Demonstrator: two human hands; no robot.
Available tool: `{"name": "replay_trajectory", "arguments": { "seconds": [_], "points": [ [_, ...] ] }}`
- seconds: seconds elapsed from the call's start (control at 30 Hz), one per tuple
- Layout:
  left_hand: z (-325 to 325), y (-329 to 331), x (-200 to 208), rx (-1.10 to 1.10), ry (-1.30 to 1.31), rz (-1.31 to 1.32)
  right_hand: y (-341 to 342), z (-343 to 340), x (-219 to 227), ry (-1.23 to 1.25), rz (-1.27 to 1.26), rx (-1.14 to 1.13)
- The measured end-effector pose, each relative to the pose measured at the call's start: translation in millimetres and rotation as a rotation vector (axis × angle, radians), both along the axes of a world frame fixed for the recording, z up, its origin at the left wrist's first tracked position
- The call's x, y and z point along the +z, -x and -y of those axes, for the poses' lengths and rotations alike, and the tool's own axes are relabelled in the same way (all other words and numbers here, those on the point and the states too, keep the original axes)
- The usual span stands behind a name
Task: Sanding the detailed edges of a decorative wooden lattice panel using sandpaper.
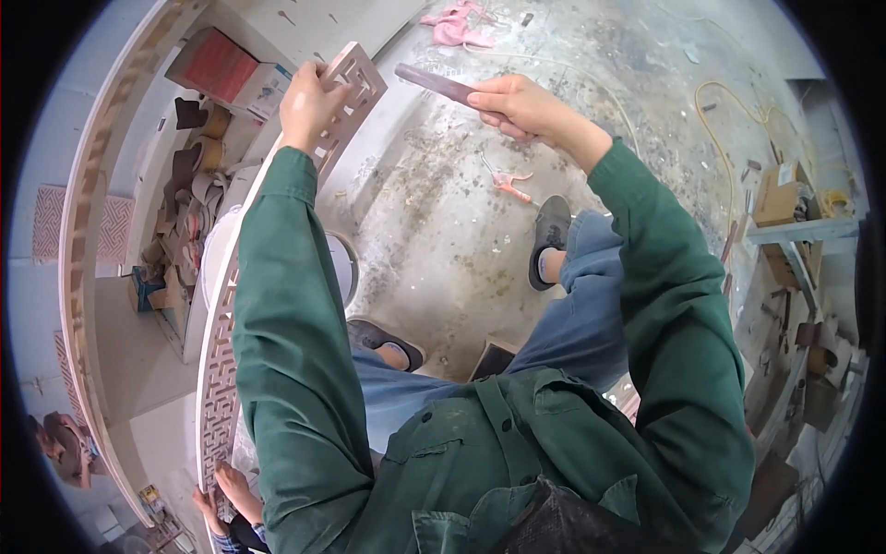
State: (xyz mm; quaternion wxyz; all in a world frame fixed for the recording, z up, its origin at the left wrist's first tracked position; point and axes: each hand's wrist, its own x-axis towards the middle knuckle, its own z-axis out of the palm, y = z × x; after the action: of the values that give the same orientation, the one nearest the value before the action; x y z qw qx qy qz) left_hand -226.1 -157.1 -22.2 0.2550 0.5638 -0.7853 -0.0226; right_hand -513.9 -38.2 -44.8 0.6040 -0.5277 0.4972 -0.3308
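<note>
A long wooden lattice panel [221, 388] with cut-out patterns runs down the left side, its far end near my left hand [312, 106]. That hand is wrapped over the panel's edge, fingers partly hidden behind it. My right hand [519, 106] grips one end of a flat, purplish-brown sanding stick [434, 83]. The stick's free end points left towards the panel, with a gap between them. At the lower left, another person's hands [231, 494] rest on the panel's near end.
Left of the panel stands a bench with a curved edge [83, 231], holding sanding scraps [185, 203] and a red-topped box [217, 65]. An orange-handled tool [510, 182], a yellow hose [729, 88] and a pink cloth [454, 23] lie on the stained floor. A cardboard box [780, 194] sits right.
</note>
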Motion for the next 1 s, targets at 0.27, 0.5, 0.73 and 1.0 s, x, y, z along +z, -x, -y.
{"name": "replay_trajectory", "arguments": {
  "seconds": [0.27,0.5,0.73,1.0],
  "points": [
    [-48,-54,6,0.083,-0.031,0.124,-22,-26,32,-0.129,0.531,0.194],
    [-116,-28,22,-0.335,-0.395,-0.831,-70,-22,32,-0.238,0.767,0.41],
    [-132,-28,21,-0.272,-0.647,-1.196,-114,-19,35,-0.329,0.658,0.489],
    [-133,-40,15,-0.206,-0.634,-1.362,-137,-14,30,0.207,0.091,0.301]
  ]
}}
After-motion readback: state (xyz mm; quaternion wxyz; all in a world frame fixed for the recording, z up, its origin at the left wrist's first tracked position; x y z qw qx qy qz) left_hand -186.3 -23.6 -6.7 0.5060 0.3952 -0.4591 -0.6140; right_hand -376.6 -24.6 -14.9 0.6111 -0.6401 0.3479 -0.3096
